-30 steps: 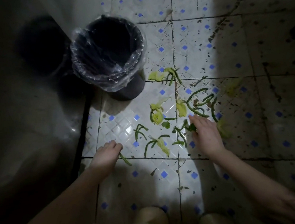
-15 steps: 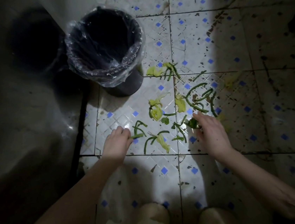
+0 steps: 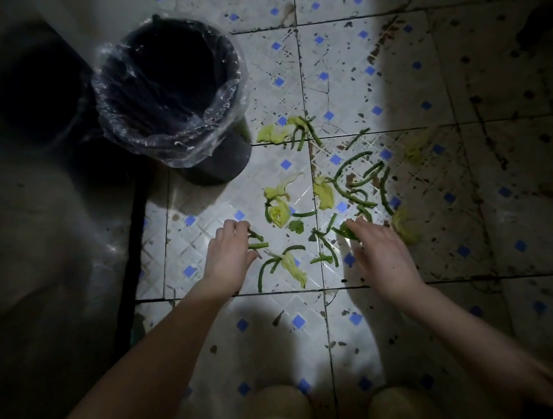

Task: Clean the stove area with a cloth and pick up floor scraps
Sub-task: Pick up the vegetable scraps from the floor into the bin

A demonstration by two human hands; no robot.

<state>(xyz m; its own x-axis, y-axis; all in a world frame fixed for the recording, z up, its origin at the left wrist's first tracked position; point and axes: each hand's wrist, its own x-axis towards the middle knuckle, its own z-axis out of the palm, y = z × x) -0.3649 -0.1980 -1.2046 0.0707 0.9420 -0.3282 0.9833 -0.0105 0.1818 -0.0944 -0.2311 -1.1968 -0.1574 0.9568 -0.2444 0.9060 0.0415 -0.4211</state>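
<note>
Green bean pieces and pale yellow-green leaf scraps lie scattered on the white floor tiles with blue diamonds. My left hand is low on the floor at the left edge of the scatter, fingers curled around short green bean pieces. My right hand rests palm down on the right side, its fingertips on a dark green scrap. More scraps lie right beside the bin.
A black bin with a clear plastic liner stands at the upper left of the scraps. A dark cabinet side fills the left. The tiles to the right are stained and in shadow. My knees show at the bottom.
My left hand has moved right and forward from the bare tile into the scraps and closed on bean pieces. My right hand has stayed nearly in place over the same scrap.
</note>
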